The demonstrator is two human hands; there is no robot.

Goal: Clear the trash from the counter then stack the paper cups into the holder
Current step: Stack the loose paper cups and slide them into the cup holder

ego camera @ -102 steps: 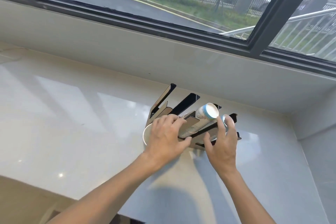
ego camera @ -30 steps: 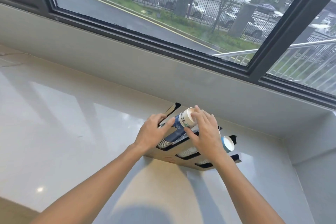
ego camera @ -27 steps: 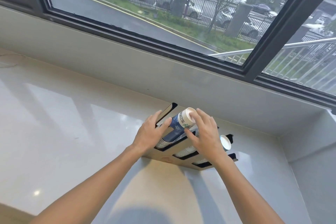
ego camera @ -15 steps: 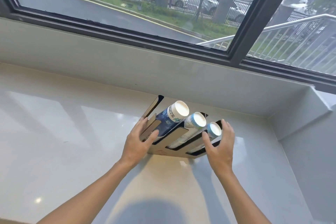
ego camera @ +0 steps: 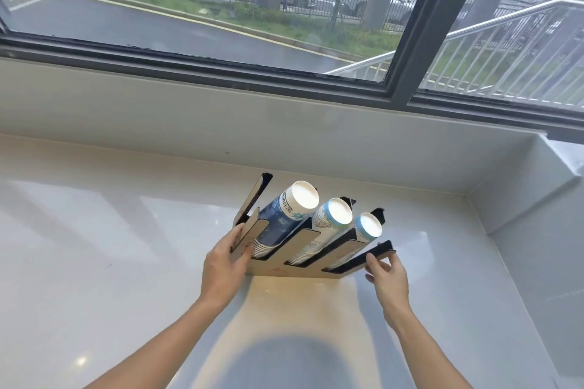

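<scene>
At centre frame, a flat cardboard-coloured holder [ego camera: 294, 268] with black slanted dividers lies on the glossy white counter [ego camera: 110, 262], its three slots each carrying a tilted stack of paper cups [ego camera: 286, 215] with round white bases facing the camera. The left hand [ego camera: 222, 265] grips the holder's left edge, thumb pressed on a divider. The right hand [ego camera: 387, 276] pinches its lower-right corner; cup rims are hidden inside the slots, and both forearms are cut off at the bottom edge.
</scene>
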